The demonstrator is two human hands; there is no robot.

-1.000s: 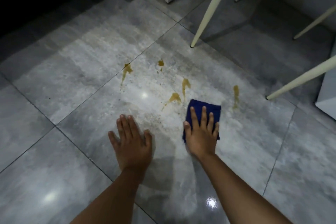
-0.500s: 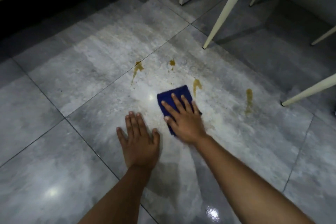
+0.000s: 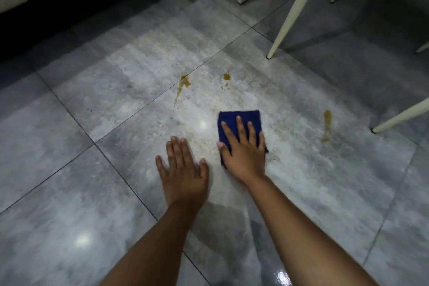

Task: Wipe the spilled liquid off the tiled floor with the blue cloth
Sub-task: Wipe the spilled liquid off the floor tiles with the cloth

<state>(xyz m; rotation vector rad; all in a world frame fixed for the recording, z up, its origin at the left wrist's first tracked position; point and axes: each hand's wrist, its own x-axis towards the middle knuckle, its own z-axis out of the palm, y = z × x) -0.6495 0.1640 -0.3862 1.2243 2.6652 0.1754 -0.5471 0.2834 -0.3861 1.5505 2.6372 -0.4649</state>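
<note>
The blue cloth [image 3: 240,124] is pressed flat on the tiled floor [image 3: 92,181] under the spread right hand [image 3: 243,155]. The left hand [image 3: 183,169] is laid open on the tile just beside it. Brown spills [image 3: 183,82] are seen farther away.

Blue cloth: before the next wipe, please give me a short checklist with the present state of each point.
1. Right hand flat on the blue cloth: ok.
2. Left hand braced on the floor, off the cloth: ok.
3. Floor free of spill: not ok; left stain, middle stain and right stain remain.
4. Chair legs clear of the stains: ok.
5. Cloth not soaked: cannot tell.
</note>
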